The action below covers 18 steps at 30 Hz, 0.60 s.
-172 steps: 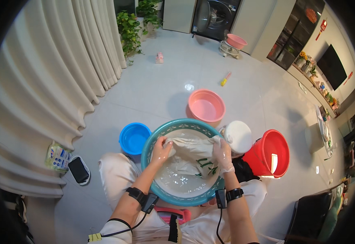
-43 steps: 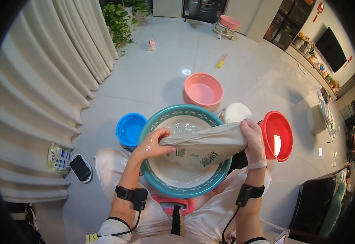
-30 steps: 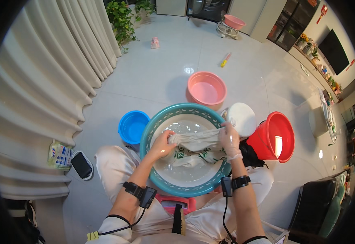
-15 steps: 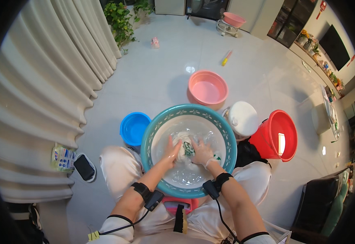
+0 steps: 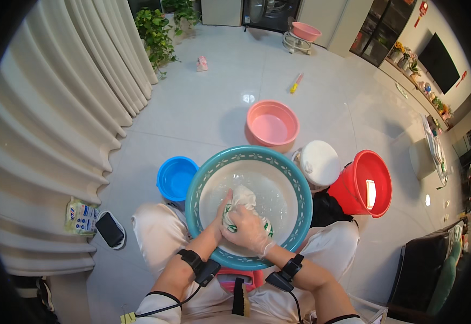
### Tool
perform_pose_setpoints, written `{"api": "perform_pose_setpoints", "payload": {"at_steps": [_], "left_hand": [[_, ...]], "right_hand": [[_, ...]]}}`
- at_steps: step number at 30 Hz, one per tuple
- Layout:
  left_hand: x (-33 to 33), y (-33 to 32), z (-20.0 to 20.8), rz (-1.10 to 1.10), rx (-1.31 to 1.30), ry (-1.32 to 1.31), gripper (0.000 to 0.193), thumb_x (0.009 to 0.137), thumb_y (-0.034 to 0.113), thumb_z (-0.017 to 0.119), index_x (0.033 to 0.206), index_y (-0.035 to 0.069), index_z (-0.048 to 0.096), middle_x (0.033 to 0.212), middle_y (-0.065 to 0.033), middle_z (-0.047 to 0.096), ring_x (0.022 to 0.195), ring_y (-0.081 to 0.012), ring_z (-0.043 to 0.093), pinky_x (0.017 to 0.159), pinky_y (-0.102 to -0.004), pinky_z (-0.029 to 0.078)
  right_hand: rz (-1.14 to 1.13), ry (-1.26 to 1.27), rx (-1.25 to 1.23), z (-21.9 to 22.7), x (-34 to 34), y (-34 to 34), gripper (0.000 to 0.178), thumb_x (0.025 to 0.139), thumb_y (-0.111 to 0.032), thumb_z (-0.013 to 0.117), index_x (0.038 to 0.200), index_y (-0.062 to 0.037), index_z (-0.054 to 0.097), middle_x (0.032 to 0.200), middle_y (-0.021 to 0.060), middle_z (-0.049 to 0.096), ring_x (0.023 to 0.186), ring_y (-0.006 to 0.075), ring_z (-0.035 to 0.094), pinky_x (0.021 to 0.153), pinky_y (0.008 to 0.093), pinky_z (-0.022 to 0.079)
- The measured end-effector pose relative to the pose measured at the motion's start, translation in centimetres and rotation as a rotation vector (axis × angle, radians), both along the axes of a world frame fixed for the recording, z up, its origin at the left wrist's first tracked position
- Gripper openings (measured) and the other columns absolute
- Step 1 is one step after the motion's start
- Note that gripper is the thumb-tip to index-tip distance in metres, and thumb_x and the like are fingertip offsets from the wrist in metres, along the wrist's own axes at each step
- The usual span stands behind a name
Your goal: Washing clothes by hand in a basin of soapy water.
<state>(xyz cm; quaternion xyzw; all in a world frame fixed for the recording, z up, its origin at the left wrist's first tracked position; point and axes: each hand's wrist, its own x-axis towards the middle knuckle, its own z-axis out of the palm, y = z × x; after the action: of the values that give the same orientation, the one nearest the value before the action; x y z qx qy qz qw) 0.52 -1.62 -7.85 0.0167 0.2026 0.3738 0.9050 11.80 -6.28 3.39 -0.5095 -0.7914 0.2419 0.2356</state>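
A wet white cloth [image 5: 243,196] with green print is bunched up in the teal-rimmed basin [image 5: 194,208], which holds water. My right hand [image 5: 248,229], in a thin see-through glove, is closed over the near part of the cloth. Pressed against the cloth's left side is my left hand [image 5: 219,217], its fingers mostly hidden behind the cloth and the right hand. Both hands are over the left and near part of the basin, close together.
Around the basin stand a blue basin [image 5: 177,178], a pink basin [image 5: 272,123], a white-lidded bucket [image 5: 320,163] and a red bucket [image 5: 360,183]. A phone [image 5: 109,229] lies near a wipes pack [image 5: 80,217] by the curtain. A yellow-and-pink stick [image 5: 296,83] lies farther off.
My hands have drawn the cloth nearer and leftward in the basin. The right hand has moved from beside the cloth to grip over it. The water looks calmer.
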Motion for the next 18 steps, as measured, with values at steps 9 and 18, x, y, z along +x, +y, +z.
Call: {"api": "perform_pose_setpoints", "payload": {"at_steps": [9,18], "left_hand": [[0.6,-0.1,-6.0,0.247,-0.010,0.486,0.046,0.092,0.045,0.046,0.114,0.005,0.059,0.107,-0.0110,0.064,0.093,-0.0264,0.062,0.083,-0.0407,0.050],[-2.3,1.4,1.5,0.370,0.752,1.455,0.036,0.078,0.016,0.066,0.111,0.004,0.057,0.103,-0.0159,0.056,0.099,-0.0284,0.054,0.088,-0.0376,0.043]], "right_hand": [[-0.063,-0.126,0.125,-3.1,1.2,2.5,0.026,0.081,-0.031,0.064,0.082,-0.0053,0.063,0.087,0.0161,0.059,0.072,0.0358,0.062,0.061,0.0440,0.052],[-0.213,-0.299,-0.398,-0.8,7.9,4.7,0.045,0.081,-0.044,0.060,0.101,-0.0043,0.067,0.091,0.0229,0.066,0.085,0.0378,0.064,0.076,0.0430,0.051]]}}
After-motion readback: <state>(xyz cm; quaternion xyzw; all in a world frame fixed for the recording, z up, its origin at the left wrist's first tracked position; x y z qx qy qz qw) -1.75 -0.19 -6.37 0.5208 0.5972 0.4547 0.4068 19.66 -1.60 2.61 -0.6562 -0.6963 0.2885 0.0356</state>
